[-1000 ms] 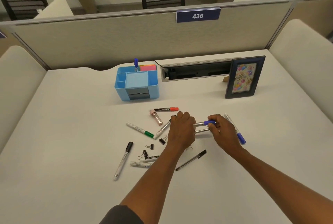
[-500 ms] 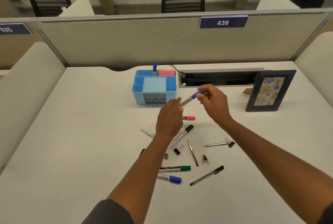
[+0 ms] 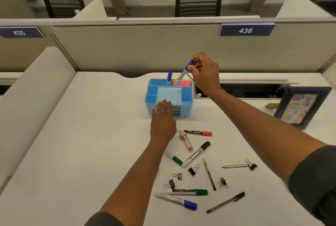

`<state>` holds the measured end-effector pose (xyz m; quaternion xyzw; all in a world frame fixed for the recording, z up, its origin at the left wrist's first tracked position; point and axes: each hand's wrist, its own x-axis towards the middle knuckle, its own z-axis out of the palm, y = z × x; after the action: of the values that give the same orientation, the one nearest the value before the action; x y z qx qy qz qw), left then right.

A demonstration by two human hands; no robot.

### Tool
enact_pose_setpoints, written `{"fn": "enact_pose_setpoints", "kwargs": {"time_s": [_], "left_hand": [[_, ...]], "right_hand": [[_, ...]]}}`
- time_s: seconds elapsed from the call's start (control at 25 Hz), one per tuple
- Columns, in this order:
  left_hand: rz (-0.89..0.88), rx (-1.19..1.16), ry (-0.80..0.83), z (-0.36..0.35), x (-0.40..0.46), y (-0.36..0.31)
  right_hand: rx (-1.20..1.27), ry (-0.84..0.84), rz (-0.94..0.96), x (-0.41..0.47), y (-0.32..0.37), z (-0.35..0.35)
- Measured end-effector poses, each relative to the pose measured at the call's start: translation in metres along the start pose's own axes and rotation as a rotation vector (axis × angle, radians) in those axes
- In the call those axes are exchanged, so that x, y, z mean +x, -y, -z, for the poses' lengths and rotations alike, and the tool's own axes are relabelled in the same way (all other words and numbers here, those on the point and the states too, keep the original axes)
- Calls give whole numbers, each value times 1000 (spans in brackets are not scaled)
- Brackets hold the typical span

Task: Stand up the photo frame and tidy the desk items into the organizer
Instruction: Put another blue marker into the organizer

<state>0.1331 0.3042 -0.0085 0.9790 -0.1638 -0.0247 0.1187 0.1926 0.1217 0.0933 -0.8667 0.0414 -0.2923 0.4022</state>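
The blue organizer [image 3: 170, 96] serves as the landmark on the white worktop [image 3: 81, 135]. Against its near-left corner rests the left hand [image 3: 163, 118], fingers straight and together, flat against the front wall and rim and grasping nothing; it looks to be steadying the box. In the organizer's back compartment one blue-capped marker [image 3: 169, 78] already stands nearly upright. Just right of it and above the back rim, the right hand [image 3: 204, 70] pinches a second blue marker [image 3: 183, 73] near its cap with curled fingertips. This marker's long axis is tilted: cap up and toward the right, the bare end down and to the left, hanging over the boundary between the pen slot and the pink sticky notes [image 3: 182, 82].

That tilt is the main risk. If released as it hangs, the lower end could land on the notes or the divider instead of in the slot, and the marker could tip out backward or knock its neighbour. Straightening it before letting go would help; the light box could also slide if pushed without the left hand's bracing.

In front of the organizer, to its near right, lie loose markers, including a red marker [image 3: 197, 132], as well as pencils, binder clips and a black pen [image 3: 226, 202], all still to be sorted. Far right of the organizer the photo frame [image 3: 300, 107] already stands, leaning back on its prop.
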Motion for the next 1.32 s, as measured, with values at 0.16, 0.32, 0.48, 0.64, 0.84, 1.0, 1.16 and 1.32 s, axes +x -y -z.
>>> {"fn": "enact_pose_setpoints", "kwargs": {"time_s": [0.16, 0.32, 0.48, 0.64, 0.84, 1.0, 1.16, 1.32], "left_hand": [[6, -25, -1, -1, 0, -2], [15, -33, -6, -4, 0, -2], [14, -44, -17, -7, 1, -1], [16, -37, -12, -8, 1, 0], [3, -45, -27, -11, 1, 3], [8, -60, -39, -13, 1, 1], [6, -49, -23, -15, 1, 3], [-6, -58, -2, -11, 0, 6]], "right_hand": [[-18, 53, -2, 19, 1, -37], [-62, 158, -33, 21, -5, -67], [-132, 232, -72, 14, -12, -84], [-175, 267, -99, 10, -19, -96], [-245, 289, -156, 12, -28, -106], [-244, 282, -169, 12, -29, -108], [-227, 282, -162, 7, -30, -102], [-253, 260, -181, 1, -32, -82]]}}
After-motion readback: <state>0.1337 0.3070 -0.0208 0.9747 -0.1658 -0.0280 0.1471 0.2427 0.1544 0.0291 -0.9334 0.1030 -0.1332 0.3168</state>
